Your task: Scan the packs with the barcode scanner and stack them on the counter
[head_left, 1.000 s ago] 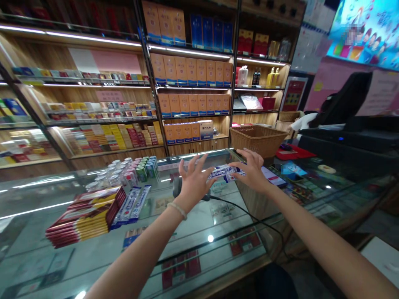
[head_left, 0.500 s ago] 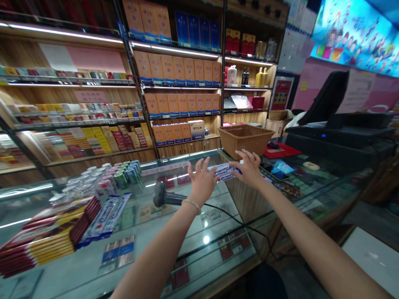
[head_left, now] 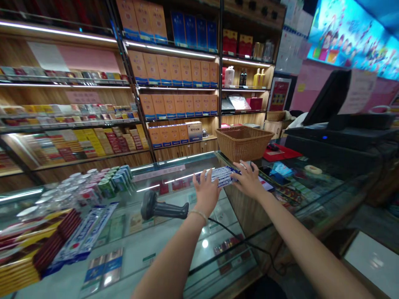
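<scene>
Left hand (head_left: 205, 194) and right hand (head_left: 249, 183) grip the carton (head_left: 222, 175), fingers curled, at the counter (head_left: 187, 236) corner.

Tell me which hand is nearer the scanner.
Left. The left hand holds the carton by its left end, just right of the scanner, not touching it. The right hand holds the carton's other end, farther right, in front of the basket.

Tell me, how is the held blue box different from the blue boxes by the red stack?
The held carton sits between left hand and right hand; the lying cartons go untouched. The held carton is alone near the basket; the lying cartons lie paired beside the red-and-yellow stack. Both are long, blue and white.
</scene>
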A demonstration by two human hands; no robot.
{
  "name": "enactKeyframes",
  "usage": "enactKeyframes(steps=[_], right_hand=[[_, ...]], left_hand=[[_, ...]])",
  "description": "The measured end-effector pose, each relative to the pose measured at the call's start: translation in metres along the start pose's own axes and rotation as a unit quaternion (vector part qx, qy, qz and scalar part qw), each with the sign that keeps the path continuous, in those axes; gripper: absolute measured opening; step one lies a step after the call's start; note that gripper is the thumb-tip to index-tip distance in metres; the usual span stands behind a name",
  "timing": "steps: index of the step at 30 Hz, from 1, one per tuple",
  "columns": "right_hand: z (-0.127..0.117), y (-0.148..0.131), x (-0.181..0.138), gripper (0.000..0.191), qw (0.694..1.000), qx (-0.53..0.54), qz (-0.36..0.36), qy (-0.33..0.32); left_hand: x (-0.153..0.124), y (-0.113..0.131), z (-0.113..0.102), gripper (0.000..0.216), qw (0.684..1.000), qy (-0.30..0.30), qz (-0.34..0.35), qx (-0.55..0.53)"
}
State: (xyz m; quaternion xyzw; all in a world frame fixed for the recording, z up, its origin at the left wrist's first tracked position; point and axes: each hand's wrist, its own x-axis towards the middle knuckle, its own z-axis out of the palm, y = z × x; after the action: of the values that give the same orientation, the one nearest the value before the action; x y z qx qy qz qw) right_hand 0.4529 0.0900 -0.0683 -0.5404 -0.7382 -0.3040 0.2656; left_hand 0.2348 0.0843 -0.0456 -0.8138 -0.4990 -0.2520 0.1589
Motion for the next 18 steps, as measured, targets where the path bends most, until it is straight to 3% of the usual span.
enactKeyframes(steps=[18], right_hand=[[-0.0001,-0.0002,-0.0026,0.022,0.998,-0.005,0.027,-0.062]], left_hand=[[-0.0015,0.0023,0.0067,0.039,0.999,-0.038,-0.001,-0.004]])
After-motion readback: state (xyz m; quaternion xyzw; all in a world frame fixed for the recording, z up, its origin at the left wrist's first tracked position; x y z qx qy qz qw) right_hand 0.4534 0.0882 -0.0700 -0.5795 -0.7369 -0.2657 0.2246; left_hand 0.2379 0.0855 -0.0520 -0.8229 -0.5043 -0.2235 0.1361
